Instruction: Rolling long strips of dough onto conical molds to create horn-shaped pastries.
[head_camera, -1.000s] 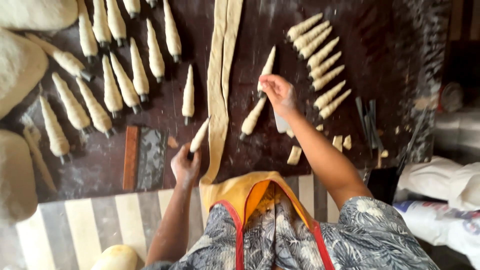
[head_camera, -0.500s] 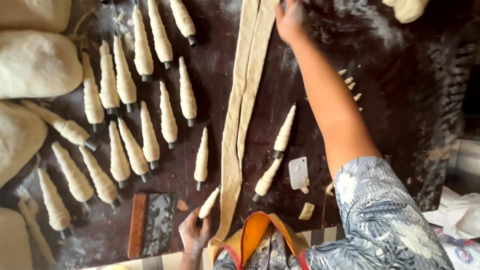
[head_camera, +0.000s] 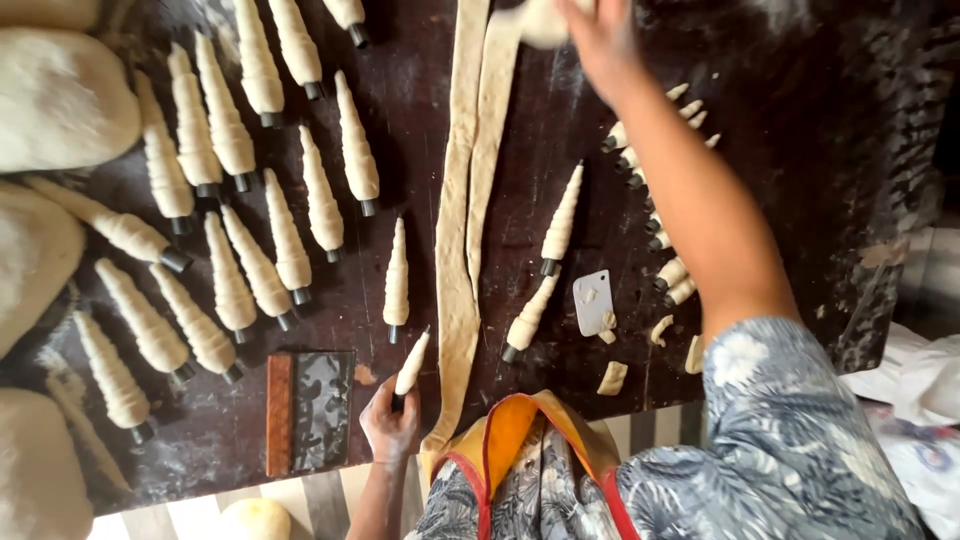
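My left hand (head_camera: 390, 428) is at the near table edge, shut on the dark tip of a dough-wrapped cone (head_camera: 411, 363) that points away from me. Two long flat dough strips (head_camera: 458, 230) run from my apron to the table's far side. My right hand (head_camera: 600, 40) is stretched far out and blurred, its fingers closed on the pale far end of the right strip (head_camera: 538, 18). Two more wrapped cones (head_camera: 561, 215) lie just right of the strips, under my forearm's left side.
Rows of several dough-wrapped cones (head_camera: 290, 235) fill the dark table (head_camera: 800, 150) on the left, with big dough lumps (head_camera: 60, 100) beyond them. A wood-handled scraper (head_camera: 310, 410) lies by my left hand. A small white scraper (head_camera: 592, 300), dough scraps and short cones (head_camera: 672, 272) sit right.
My right arm has reached from the cones near me out to the far end of the strips. The view has tilted and moved closer. My left hand keeps hold of its cone.
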